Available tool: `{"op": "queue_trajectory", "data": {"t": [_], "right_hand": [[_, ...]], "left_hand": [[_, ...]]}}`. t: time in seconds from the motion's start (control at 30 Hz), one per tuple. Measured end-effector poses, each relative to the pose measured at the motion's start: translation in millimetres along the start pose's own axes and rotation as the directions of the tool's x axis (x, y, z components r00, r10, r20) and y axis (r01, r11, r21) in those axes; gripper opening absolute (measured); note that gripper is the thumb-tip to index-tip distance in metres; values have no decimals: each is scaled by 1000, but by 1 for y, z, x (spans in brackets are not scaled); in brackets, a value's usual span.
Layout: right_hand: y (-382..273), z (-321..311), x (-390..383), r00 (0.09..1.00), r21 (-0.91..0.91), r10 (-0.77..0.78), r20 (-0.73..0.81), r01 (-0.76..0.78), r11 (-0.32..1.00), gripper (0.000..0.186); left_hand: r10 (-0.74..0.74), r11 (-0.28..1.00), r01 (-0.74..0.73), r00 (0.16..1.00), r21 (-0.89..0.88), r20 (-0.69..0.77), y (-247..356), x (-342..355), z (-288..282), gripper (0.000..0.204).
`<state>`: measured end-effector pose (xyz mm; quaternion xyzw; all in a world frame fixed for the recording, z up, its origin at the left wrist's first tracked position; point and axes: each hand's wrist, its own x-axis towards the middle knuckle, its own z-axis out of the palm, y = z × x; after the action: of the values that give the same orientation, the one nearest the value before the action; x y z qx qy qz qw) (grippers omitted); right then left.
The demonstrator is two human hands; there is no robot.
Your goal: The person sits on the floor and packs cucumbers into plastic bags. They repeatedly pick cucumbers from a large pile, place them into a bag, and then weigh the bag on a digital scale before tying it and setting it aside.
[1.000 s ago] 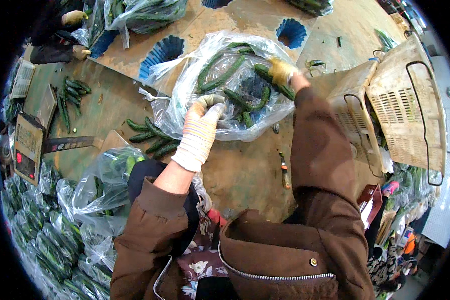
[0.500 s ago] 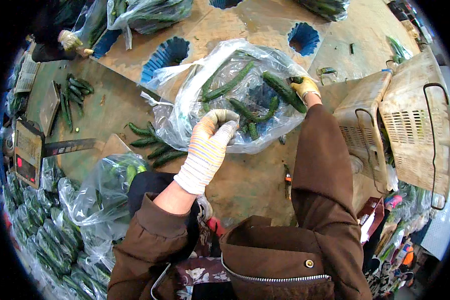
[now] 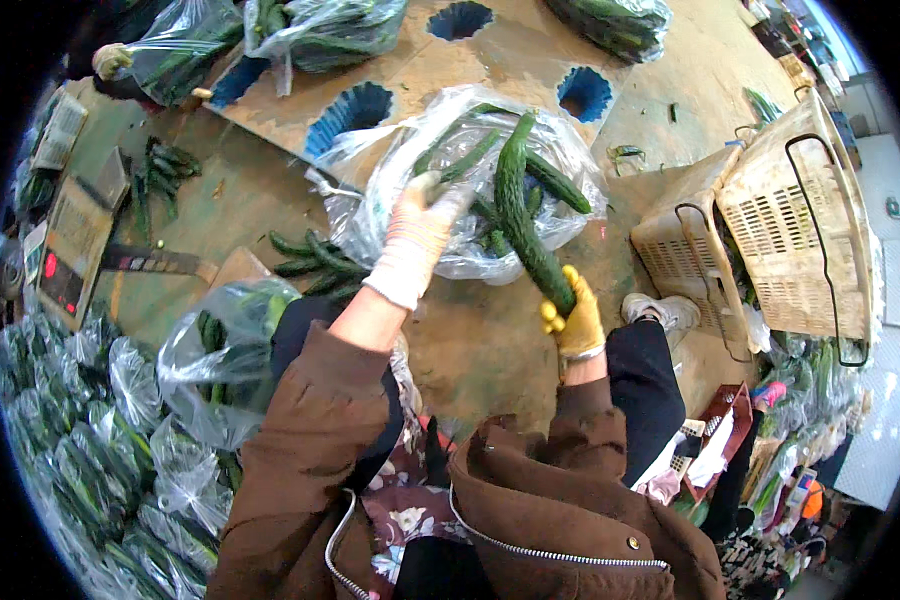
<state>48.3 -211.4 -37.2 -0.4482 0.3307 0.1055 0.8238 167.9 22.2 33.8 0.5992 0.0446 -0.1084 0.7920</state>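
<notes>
My left hand (image 3: 420, 225), in a pale striped glove, is at the left side of an open clear plastic bag (image 3: 380, 180), its fingers curled; what they hold is hidden. The bag holds several cucumbers (image 3: 560, 185). My right hand (image 3: 575, 315), in a yellow glove, grips the lower end of a long, curved cucumber (image 3: 515, 210), whose upper end reaches over the bag. Loose cucumbers (image 3: 305, 250) lie left of the bag.
A board with blue-lined holes (image 3: 455, 25) is ahead. Plastic crates (image 3: 790, 240) stand right, near my shoe (image 3: 660, 310). A scale (image 3: 75, 260) and bagged cucumbers (image 3: 90, 440) are left. Another person's gloved hand (image 3: 110, 62) is at upper left.
My right hand has come down from the bag's right side with a long cucumber in it. My left hand moved down, then back up along the bag.
</notes>
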Motion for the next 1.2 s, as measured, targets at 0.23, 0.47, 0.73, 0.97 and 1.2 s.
{"op": "queue_trajectory", "data": {"t": [0.23,0.47,0.73,0.97,1.2], "right_hand": [[53,46,-12,945,-396,-218,245,303,867,28],[-21,161,-175,170,-611,-914,369,785,-100,61],[-33,246,-214,513,-628,-364,777,593,-504,60],[-20,304,-240,344,-385,-392,853,923,-28,54],[48,377,-183,329,-302,45,943,906,-298,44]], "left_hand": [[243,828,-429,855,361,459,-30,-65,-1,52],[481,124,-489,790,863,379,17,-120,13,28],[614,-73,-334,727,940,306,79,-180,-62,36],[813,373,383,304,845,-497,47,-265,-286,89],[278,961,-199,695,194,-663,31,-304,-351,20]]}}
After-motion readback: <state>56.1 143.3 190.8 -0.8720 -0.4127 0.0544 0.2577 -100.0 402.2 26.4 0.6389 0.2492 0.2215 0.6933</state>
